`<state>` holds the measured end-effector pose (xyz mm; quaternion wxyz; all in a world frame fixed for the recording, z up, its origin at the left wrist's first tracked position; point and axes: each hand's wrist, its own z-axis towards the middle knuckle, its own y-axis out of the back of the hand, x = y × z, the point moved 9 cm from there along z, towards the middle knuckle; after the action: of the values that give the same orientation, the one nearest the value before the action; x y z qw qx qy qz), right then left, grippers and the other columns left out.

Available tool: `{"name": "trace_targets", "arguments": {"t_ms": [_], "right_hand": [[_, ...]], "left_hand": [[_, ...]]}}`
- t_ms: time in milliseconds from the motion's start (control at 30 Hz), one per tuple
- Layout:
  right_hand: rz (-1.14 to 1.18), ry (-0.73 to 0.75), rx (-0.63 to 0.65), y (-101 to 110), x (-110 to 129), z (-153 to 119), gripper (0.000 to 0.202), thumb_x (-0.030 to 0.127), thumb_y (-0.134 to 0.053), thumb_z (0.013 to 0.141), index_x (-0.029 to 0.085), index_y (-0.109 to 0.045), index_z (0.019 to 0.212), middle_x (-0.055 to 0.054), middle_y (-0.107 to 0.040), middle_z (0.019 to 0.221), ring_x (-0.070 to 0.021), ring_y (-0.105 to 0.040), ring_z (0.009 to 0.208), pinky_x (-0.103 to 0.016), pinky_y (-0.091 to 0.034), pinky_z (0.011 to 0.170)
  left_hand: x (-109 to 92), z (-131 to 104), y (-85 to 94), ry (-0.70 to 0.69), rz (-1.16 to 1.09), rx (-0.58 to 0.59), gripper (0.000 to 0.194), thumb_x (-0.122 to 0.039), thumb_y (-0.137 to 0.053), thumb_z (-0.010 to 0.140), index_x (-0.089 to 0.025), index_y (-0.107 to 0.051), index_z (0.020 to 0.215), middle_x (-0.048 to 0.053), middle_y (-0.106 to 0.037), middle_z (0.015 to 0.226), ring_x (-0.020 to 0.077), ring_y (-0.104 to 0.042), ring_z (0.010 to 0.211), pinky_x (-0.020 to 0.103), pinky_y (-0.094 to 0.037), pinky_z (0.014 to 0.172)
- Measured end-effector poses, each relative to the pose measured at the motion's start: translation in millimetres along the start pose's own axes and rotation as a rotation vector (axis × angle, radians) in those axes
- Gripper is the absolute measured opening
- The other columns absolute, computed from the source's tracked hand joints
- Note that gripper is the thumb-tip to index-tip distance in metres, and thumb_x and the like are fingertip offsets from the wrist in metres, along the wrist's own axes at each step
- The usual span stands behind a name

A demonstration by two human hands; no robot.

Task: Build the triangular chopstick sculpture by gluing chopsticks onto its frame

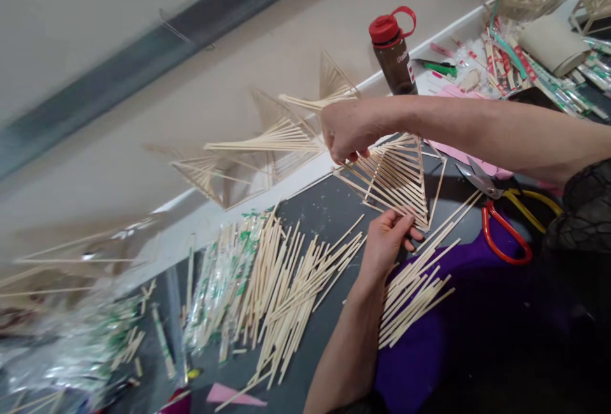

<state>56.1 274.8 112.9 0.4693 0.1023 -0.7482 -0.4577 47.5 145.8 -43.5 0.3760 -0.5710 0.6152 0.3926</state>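
A model made of thin wooden sticks (398,175), its sticks fanned in a twisted surface, stands on the dark table. My left hand (389,233) pinches its lower corner between thumb and fingers. Above the model's far left side, my right hand (346,131) is closed with fingers curled downward; what it grips is hidden. Loose sticks (420,303) lie on purple cloth (410,369) below my left hand. Scissors with red and yellow handles (496,201) rest right of the model.
More fanned stick models (267,137) stand along the wall. A brown bottle with red lid (394,58) is behind my right arm. Wrapped chopsticks (224,280) and bare sticks (296,293) cover the table at left. A green cutter (439,67) lies among wrappers.
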Motion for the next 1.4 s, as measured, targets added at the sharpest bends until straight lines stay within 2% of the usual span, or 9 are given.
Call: {"name": "trace_targets", "arguments": {"t_ms": [100, 233, 400, 533, 733, 900, 1067, 1233, 1400], "right_hand": [[-0.027, 0.025, 0.006, 1.6, 1.7, 5.2, 0.018, 0.013, -0.058, 0.078, 0.0, -0.069, 0.072, -0.004, -0.074, 0.082, -0.02, -0.069, 0.092, -0.025, -0.052, 0.078], [-0.119, 0.037, 0.046, -1.5, -1.1, 15.9, 0.037, 0.02, -0.046, 0.082, -0.002, -0.061, 0.057, 0.001, -0.069, 0.067, -0.0151, -0.067, 0.083, -0.021, -0.048, 0.076], [-0.096, 0.096, 0.085, -5.9, -1.9, 25.9, 0.022, 0.021, -0.063, 0.073, 0.001, -0.064, 0.065, 0.002, -0.068, 0.06, -0.0139, -0.068, 0.076, -0.021, -0.049, 0.073], [-0.089, 0.032, 0.108, -7.4, -9.6, 24.8, 0.042, 0.022, -0.043, 0.085, -0.001, -0.056, 0.052, 0.0, -0.069, 0.067, -0.0123, -0.067, 0.081, -0.017, -0.046, 0.073], [-0.035, 0.035, 0.095, -6.9, -12.2, 23.2, 0.028, 0.014, -0.062, 0.075, 0.001, -0.058, 0.051, 0.0, -0.07, 0.066, -0.0154, -0.067, 0.091, -0.017, -0.046, 0.073], [-0.106, 0.008, 0.107, -8.9, -16.0, 24.5, 0.04, 0.02, -0.054, 0.079, -0.002, -0.05, 0.046, 0.0, -0.064, 0.06, -0.0099, -0.063, 0.08, -0.016, -0.041, 0.069], [-0.124, 0.044, 0.111, -7.4, -9.9, 19.5, 0.026, 0.02, -0.063, 0.073, -0.005, -0.063, 0.064, -0.005, -0.068, 0.066, -0.0138, -0.065, 0.082, -0.017, -0.041, 0.064], [-0.168, 0.033, 0.137, -9.1, -9.1, 14.2, 0.04, 0.025, -0.064, 0.076, -0.009, -0.066, 0.098, -0.015, -0.071, 0.094, -0.0204, -0.065, 0.091, -0.022, -0.042, 0.066], [-0.138, 0.061, 0.155, -9.5, -9.7, 14.1, 0.039, 0.023, -0.063, 0.077, -0.009, -0.065, 0.1, -0.018, -0.07, 0.101, -0.0272, -0.063, 0.101, -0.029, -0.047, 0.077]], "left_hand": [[0.9, -0.1, 0.2, 0.006, -0.004, -0.004, 0.024, -0.035, -0.07, 0.073, -0.012, -0.064, 0.081, 0.0, -0.065, 0.053, 0.0075, -0.05, 0.035, 0.016, -0.04, 0.035], [1.8, -0.6, 0.3, 0.009, -0.014, -0.006, 0.025, -0.035, -0.069, 0.073, -0.013, -0.064, 0.081, 0.0, -0.065, 0.052, 0.0071, -0.049, 0.035, 0.016, -0.04, 0.035], [0.8, -1.3, 0.2, 0.01, -0.009, -0.011, 0.024, -0.035, -0.068, 0.074, -0.012, -0.065, 0.081, 0.0, -0.065, 0.053, 0.0067, -0.049, 0.035, 0.016, -0.039, 0.036], [-0.9, -2.1, -0.6, 0.017, -0.014, -0.014, 0.025, -0.036, -0.069, 0.073, -0.012, -0.065, 0.079, -0.001, -0.065, 0.052, 0.0066, -0.049, 0.035, 0.016, -0.039, 0.036], [-0.1, -1.6, -0.5, 0.018, -0.013, -0.011, 0.026, -0.038, -0.069, 0.073, -0.013, -0.064, 0.08, -0.001, -0.065, 0.052, 0.007, -0.049, 0.035, 0.017, -0.039, 0.037], [1.9, -0.8, 0.2, 0.009, -0.013, -0.007, 0.027, -0.038, -0.069, 0.073, -0.013, -0.064, 0.081, 0.0, -0.065, 0.052, 0.0073, -0.049, 0.035, 0.017, -0.038, 0.036], [0.3, 0.1, -1.7, -0.01, -0.013, 0.005, 0.027, -0.037, -0.068, 0.074, -0.012, -0.065, 0.085, -0.001, -0.065, 0.053, 0.0073, -0.05, 0.035, 0.016, -0.04, 0.036], [-3.8, -0.2, -2.9, -0.027, -0.047, -0.009, 0.024, -0.034, -0.072, 0.07, -0.013, -0.064, 0.08, -0.002, -0.063, 0.053, 0.0095, -0.057, 0.043, 0.016, -0.041, 0.036], [-6.6, 0.4, -2.1, -0.039, -0.031, -0.03, 0.019, -0.03, -0.071, 0.07, -0.014, -0.065, 0.078, -0.001, -0.064, 0.055, 0.0087, -0.057, 0.043, 0.015, -0.04, 0.035]]}}
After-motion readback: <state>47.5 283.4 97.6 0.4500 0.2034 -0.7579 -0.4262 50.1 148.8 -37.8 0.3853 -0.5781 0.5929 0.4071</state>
